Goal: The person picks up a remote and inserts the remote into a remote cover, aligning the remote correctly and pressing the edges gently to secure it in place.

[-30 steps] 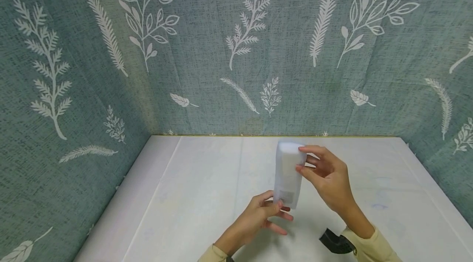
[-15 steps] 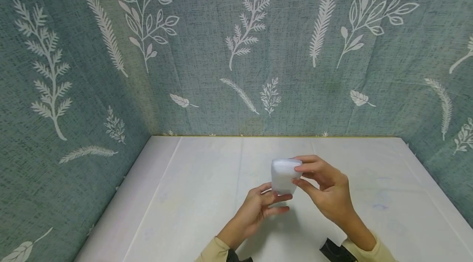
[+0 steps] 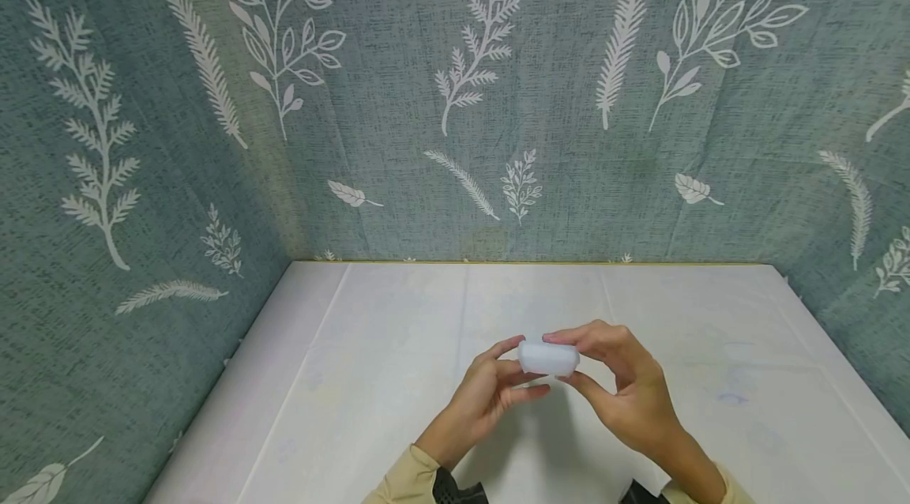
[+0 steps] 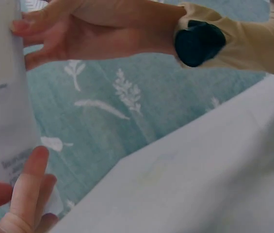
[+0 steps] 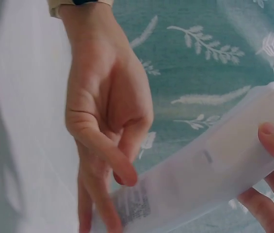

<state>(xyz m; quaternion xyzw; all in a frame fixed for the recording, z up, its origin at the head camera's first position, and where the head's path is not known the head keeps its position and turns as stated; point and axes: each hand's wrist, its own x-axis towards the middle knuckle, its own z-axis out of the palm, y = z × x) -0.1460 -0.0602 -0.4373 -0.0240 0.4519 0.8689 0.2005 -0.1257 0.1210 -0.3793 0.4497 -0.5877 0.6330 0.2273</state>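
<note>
Both hands hold a white, translucent, flat, bottle-like plastic container [image 3: 549,358] above the table. It appears end-on in the head view; the wrist views show its long side, with small grey print [image 5: 132,204] near one end. My right hand [image 3: 626,378] pinches the end nearer the head camera, thumb below and fingers above. At the printed end is my left hand [image 3: 479,397], pinching it between thumb and fingers, with some fingers spread away. In the left wrist view the left fingertips [image 4: 32,172] lie against the print. Part of the left grip is hidden behind the container.
A white-covered table [image 3: 370,378] with faint stains and creases lies beneath the hands. Green-grey cloth with white leaf patterns [image 3: 398,93] stands behind it and at both sides. Each wrist wears a black strap or camera mount [image 3: 458,488].
The container has tipped from nearly upright, its long face showing, to end-on towards the head camera. My right hand has come down with its end; the left has shifted slightly while keeping hold.
</note>
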